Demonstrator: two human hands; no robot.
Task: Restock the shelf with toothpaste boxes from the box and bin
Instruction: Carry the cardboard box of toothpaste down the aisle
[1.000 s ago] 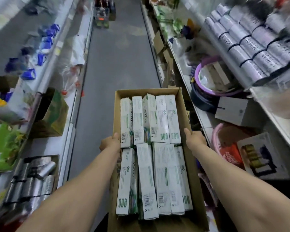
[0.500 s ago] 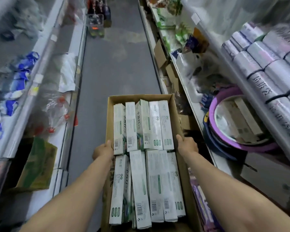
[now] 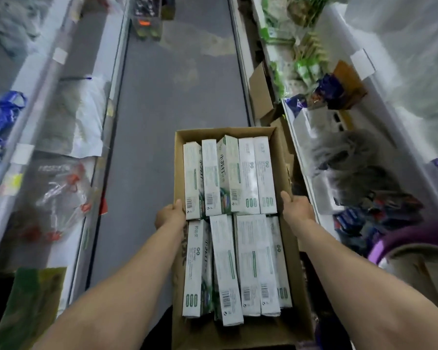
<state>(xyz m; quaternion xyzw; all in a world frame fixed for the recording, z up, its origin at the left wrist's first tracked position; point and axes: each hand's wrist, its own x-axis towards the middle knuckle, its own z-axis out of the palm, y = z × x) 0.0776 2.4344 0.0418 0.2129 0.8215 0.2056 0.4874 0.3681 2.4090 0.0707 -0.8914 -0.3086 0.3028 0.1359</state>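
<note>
Left hand (image 3: 171, 216) and right hand (image 3: 297, 210) gripped the cardboard box (image 3: 281, 152) walls; toothpaste boxes (image 3: 229, 221) between them remained unshelved.

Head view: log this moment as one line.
left hand grips cardboard box | right hand grips box | toothpaste boxes inside | in aisle

box (image 3: 283, 157): matt brown cardboard | toothpaste boxes (image 3: 248, 263): smooth, faintly glossy white card | floor (image 3: 177, 97): matt grey

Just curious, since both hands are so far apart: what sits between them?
In the head view, the cardboard box with white toothpaste boxes packed in two rows lies between the left hand and the right hand.
</note>
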